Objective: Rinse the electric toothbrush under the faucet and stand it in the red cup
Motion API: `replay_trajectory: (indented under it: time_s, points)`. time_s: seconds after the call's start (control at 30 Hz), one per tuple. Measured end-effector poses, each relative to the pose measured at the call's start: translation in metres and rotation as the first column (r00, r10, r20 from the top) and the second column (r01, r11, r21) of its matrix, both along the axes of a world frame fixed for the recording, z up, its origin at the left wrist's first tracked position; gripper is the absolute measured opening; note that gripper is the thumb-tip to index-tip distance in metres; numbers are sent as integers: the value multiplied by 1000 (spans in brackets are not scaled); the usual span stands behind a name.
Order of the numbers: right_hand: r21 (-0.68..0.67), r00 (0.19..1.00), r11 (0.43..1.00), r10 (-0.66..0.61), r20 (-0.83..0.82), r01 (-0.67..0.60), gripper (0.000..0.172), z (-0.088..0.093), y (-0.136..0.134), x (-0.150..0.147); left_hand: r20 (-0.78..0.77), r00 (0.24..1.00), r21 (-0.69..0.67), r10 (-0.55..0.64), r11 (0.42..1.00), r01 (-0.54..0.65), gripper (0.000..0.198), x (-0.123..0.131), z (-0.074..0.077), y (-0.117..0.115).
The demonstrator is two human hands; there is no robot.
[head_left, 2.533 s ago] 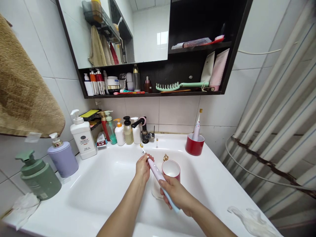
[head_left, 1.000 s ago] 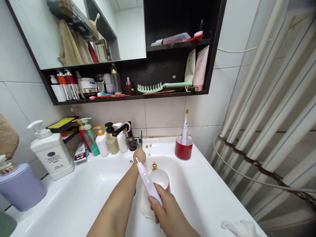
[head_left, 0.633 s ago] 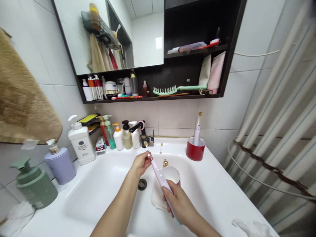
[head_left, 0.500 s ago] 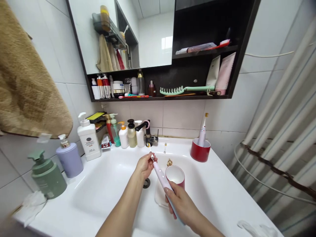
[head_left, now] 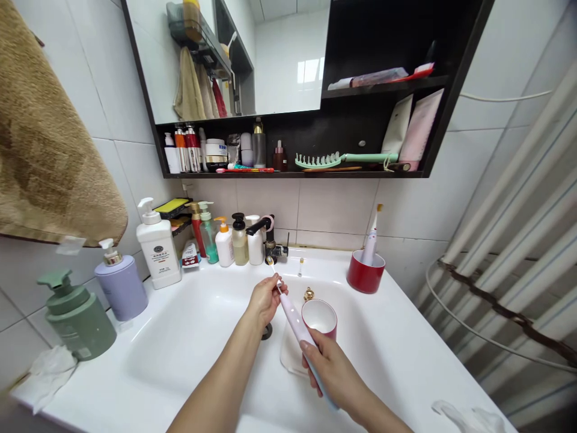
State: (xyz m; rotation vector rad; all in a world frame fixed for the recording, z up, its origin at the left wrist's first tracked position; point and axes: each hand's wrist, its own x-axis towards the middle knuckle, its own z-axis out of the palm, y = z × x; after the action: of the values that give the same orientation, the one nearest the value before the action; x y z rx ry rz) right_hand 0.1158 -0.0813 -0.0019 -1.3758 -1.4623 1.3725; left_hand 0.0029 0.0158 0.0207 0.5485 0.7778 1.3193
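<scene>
My right hand [head_left: 328, 367] is wrapped round the pale pink and blue handle of an electric toothbrush [head_left: 295, 319], which slants up and to the left over the sink. At its top end, my left hand [head_left: 267, 298] pinches the white brush head [head_left: 272, 267] between the fingertips. A thin shaft shows between head and handle; I cannot tell how far the head sits on it. Behind the handle, a red cup with a white inside [head_left: 320, 315] stands in the sink, partly hidden by my right hand.
The white sink [head_left: 189, 343] has a black faucet [head_left: 269, 237] at the back and a dark drain [head_left: 267, 331]. A red holder [head_left: 366, 273] with another electric toothbrush [head_left: 370, 243] stands right. Several pump bottles [head_left: 159, 252] line the left. A dark mirror cabinet [head_left: 288, 175] hangs above.
The camera view has shifted slightly. The brush head tilts a little more to the left in my left fingers. Both hands keep their hold in nearly the same place.
</scene>
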Motion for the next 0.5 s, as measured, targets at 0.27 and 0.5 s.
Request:
replay_trajectory:
  time_s: [0.27, 0.5]
  points:
    - [18, 1000, 1000, -19, 10, 19, 19, 0, -1, 1, 14, 1000, 32, 1, 999, -2, 12, 1, -5, 0]
    - [93, 992, 990, -113, 59, 107, 19, 6, -3, 1, -72, 997, 63, 5, 998, -1, 10, 4, -7, -3]
